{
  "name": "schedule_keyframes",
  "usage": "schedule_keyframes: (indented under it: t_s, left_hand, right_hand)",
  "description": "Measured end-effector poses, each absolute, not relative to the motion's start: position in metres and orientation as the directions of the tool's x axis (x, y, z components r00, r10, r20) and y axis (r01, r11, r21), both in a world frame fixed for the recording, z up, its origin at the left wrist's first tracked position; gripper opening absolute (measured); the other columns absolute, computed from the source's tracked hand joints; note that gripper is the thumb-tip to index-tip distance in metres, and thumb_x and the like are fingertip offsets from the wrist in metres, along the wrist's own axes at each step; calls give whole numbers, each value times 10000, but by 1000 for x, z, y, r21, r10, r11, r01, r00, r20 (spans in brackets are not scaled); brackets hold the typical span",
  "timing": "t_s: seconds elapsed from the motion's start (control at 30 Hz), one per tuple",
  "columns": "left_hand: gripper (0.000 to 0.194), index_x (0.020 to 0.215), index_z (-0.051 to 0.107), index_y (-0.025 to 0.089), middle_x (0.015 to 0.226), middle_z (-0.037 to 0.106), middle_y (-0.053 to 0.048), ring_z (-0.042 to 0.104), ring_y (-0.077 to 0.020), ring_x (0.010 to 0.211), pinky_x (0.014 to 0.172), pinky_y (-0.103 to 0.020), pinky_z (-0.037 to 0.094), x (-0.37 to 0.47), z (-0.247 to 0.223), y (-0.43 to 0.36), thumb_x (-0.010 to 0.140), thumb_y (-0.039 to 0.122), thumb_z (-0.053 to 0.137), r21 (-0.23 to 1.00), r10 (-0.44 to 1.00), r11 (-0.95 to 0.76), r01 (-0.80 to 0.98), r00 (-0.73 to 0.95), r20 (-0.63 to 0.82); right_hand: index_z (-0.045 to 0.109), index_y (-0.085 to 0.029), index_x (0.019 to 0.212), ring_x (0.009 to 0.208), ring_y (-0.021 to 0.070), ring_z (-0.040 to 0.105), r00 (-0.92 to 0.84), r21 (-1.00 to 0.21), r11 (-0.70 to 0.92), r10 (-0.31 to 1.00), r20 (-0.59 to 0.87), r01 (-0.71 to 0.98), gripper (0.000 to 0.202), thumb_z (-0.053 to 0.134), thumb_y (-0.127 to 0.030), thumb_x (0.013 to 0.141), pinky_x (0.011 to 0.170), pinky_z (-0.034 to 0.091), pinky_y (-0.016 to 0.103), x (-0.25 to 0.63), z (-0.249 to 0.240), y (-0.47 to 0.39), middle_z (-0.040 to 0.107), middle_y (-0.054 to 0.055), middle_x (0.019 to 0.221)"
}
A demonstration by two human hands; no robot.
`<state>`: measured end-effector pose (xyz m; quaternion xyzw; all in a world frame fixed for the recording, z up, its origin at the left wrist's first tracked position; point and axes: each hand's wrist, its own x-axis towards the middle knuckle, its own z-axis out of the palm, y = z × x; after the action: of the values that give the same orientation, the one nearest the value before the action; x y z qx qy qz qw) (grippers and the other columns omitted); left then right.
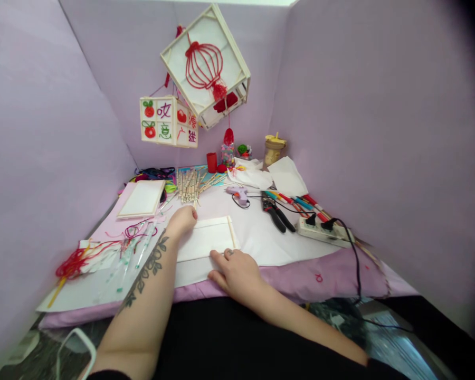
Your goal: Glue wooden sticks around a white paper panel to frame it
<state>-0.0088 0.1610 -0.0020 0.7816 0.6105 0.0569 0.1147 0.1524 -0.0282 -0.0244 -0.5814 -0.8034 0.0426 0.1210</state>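
Observation:
A white rectangular panel [208,237] lies on the table in front of me, with thin wooden strips along at least its right and far edges. My left hand [182,220] is closed at the panel's far left corner, its fingertips mostly turned away from view. A thin stick end [195,202] shows just beyond those fingers; whether they grip it I cannot tell. At the near right corner, my right hand [237,269] rests its outstretched fingers on the panel's edge, thumb apart. Beyond the left hand lies a pile of patterned thin sticks [188,184].
A glue gun [239,194], black-handled pliers [277,212] and a power strip [324,231] with cables are to the right. At left lie another framed panel [141,198] and red yarn [73,262]. A large lantern [206,63] and a smaller one [168,121] hang above.

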Motion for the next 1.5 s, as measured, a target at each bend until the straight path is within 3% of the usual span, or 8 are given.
schedule_keyframes:
  t_s: [0.2,0.37,0.6,0.7,0.83,0.9,1.13,1.5]
  left_hand:
    - [186,948,569,165,849,667,-102,614,-242,796,668,-304,410,4,-4,151,866,300,470,293,993,-104,950,84,81]
    - [135,867,568,184,827,651,-51,593,-183,783,716,-276,414,44,-12,135,884,267,463,488,917,-367,792,218,334]
    - [81,769,590,171,665,596,16,534,-133,620,607,-239,396,52,-36,138,775,251,587,689,917,-387,613,333,219]
    - [115,780,608,178,659,594,24,535,-132,622,581,-235,372,50,-37,138,747,285,631,663,900,-418,621,385,206]
    - [119,882,614,198,686,609,22,549,-140,645,586,-247,355,52,-39,135,813,279,562,555,882,-468,688,402,247]
    - [152,960,597,209,706,615,20,561,-150,665,598,-255,357,54,-40,134,834,268,535,495,875,-484,722,401,270]
    - [276,1160,502,212,842,662,-24,625,-191,803,681,-284,405,55,-35,128,889,216,449,403,883,-468,786,409,229]
    - [312,1209,460,196,924,674,-53,639,-211,883,749,-302,436,57,-32,124,899,199,420,396,882,-472,788,419,217]
  right_hand:
    - [497,-215,1279,854,255,599,-296,-204,323,943,150,924,441,455,-465,918,672,433,339,151,-23,-31,645,97,970]
    - [496,-213,1279,880,263,588,-283,-212,312,947,154,926,441,449,-467,921,694,434,354,151,-22,-33,641,108,985]
    - [510,-203,1270,887,269,581,-284,-225,316,945,163,922,438,462,-457,916,713,437,362,150,-25,-32,638,118,989]
    - [543,-197,1234,862,255,572,-305,-311,371,921,241,875,410,508,-426,896,710,440,355,158,-28,-36,632,107,950]
    - [616,-166,1041,791,179,547,-256,-558,516,840,479,650,223,464,-272,918,727,446,304,187,-29,-39,590,63,813]
    - [630,-165,922,804,176,528,-194,-570,533,814,547,626,170,469,-216,904,752,439,312,205,-28,-36,570,61,798]
    - [636,-209,1092,991,212,485,-476,-477,598,802,361,645,257,566,-206,845,893,420,371,240,-20,-14,521,95,1069]
    - [637,-262,1161,1007,210,505,-552,-505,576,806,216,643,309,570,-293,861,922,407,385,248,-22,6,471,86,1162]
